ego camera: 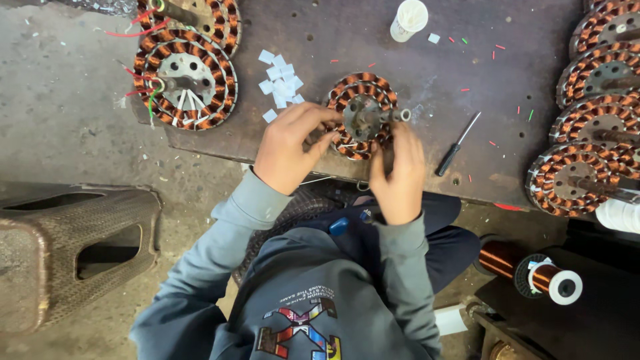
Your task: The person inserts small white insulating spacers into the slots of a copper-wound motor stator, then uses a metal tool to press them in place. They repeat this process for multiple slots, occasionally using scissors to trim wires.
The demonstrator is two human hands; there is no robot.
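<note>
The near rim of the round copper-wound stator with a grey metal hub (362,115) is hidden behind both hands, so how its lower coils look cannot be made out. The left hand (288,148) curls narrowly around the stator's near-left edge, fingers touching the windings; the right hand (398,175) grips its near-right edge, and its fingertips are hidden against the coils. The stator lies flat near the near edge of the dark rusty metal table (433,107); a short steel shaft sticks out of the hub and points to the right, so the long axis runs left to right.

Just left of the stator lies a pile of small white paper slips (280,83). To the right, apart from the hands, a black-handled screwdriver (457,145) lies slanted, tip pointing far and right. A white plastic cup (408,19) stands at the far side. Two more wound stators with red wires (186,80) sit far left, the farther one cut off by the picture edge. A row of stacked stators (590,127) on the right is partly cut off too. A spool of copper wire (547,279) rests near right
</note>
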